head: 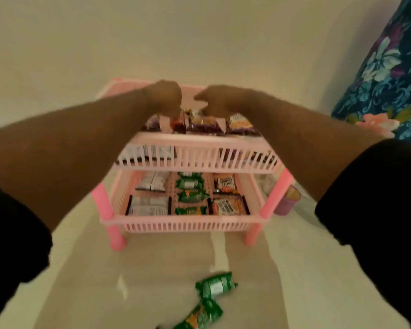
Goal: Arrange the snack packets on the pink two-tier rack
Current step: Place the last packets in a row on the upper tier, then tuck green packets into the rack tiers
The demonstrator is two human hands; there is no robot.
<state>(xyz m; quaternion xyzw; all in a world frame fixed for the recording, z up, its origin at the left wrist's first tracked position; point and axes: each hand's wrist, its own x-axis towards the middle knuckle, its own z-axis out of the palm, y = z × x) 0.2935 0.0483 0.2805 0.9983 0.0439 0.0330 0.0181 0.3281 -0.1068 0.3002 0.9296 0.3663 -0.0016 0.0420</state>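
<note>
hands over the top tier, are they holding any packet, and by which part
Cannot be told: both hands are down among the top-tier packets, but blur hides any grip.

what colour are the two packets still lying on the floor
Green, with some orange print, seen in the head view: green packets on the floor.

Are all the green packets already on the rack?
No, two green packets lie on the floor in front of the pink rack.
</note>
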